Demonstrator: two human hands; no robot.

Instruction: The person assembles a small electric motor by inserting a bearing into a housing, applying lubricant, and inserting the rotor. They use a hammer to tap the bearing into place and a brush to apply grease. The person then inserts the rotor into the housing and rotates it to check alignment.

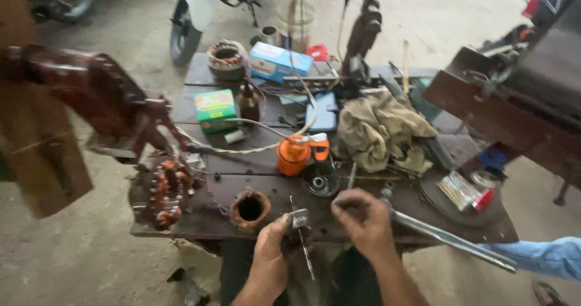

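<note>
I am sitting at a dark, grimy workbench (254,182) standing on a dusty grey concrete floor (91,245); daylight is washing over the ground ahead of me; a motorcycle (192,15) is standing parked beyond the bench.

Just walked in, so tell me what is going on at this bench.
A person works at a dark, cluttered wooden workbench. The left hand grips a small grey metal part on a thin steel shaft; the right hand pinches something small beside it, too blurred to identify. Close by lie a rusty round ring-shaped housing, a copper-wound motor stator, an orange plastic oil can and a crumpled tan rag. Another person's blue sleeve enters at the right.
</note>
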